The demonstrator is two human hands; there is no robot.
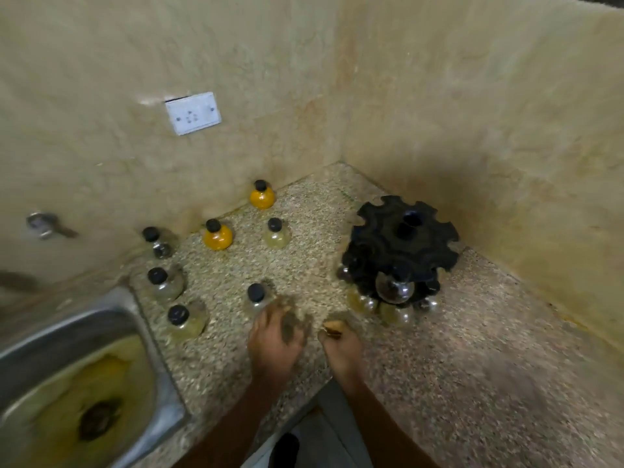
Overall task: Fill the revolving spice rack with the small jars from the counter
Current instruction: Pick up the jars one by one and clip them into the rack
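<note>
Head view, near to far. At the near left lay a stainless-steel sink (pixel 67 336) holding yellowish water, set into a speckled granite counter (pixel 439 349). The left hand (pixel 275 339) reached over the counter to a clear small jar with a black cap (pixel 256 295), its fingertips at the jar's body; motion blur prevented telling whether the fingers had closed round the jar. The right hand (pixel 341 352) rested beside it, its blurred fingers bent near a small tan object (pixel 333 327) of uncertain identity; the grip could not be told.

Just beyond the right hand stood the black plastic revolving spice rack (pixel 401 244), with a notched top disc. Several clear jars (pixel 391 288) already sat in its lower tier, on the near side.

On the counter left of the hands, 3 clear black-capped jars (pixel 158 280) stood in a row along the sink edge. Farther back stood a pale-filled jar (pixel 276 233), and 2 jars of orange powder (pixel 217 234), the farther of these close to the wall.

A white wall socket (pixel 193 113) was mounted on the beige tiled wall (pixel 472 113), and a metal tap fitting (pixel 44 224) showed at far left.
</note>
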